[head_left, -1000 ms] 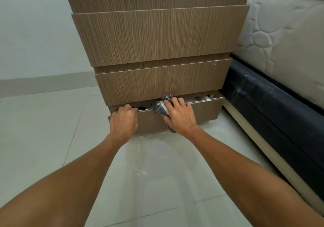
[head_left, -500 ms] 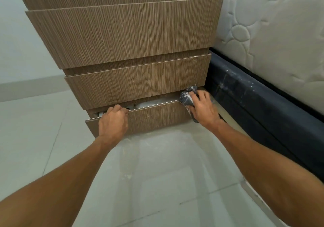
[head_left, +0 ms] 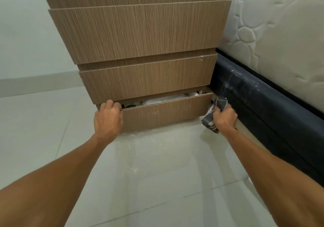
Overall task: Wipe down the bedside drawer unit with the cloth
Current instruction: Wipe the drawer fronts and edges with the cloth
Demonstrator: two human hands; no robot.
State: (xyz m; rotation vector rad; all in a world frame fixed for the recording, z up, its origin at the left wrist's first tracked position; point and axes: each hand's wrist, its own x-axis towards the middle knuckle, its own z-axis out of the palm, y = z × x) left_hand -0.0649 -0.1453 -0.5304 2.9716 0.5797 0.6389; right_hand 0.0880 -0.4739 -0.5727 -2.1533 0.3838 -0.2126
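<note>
While the left hand (head_left: 108, 117) grips the bottom drawer's (head_left: 166, 112) top edge, the right hand (head_left: 225, 119) clutches the cloth (head_left: 213, 113) at its corner, bed frame (head_left: 259, 100) just beside.

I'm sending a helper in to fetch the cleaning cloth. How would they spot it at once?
Find the wooden drawer unit beside the bed. At its bottom right corner, by the slightly open bottom drawer, the right hand grips the cloth. It is the only dark grey fabric with pale stripes, bunched against the wood.
</note>
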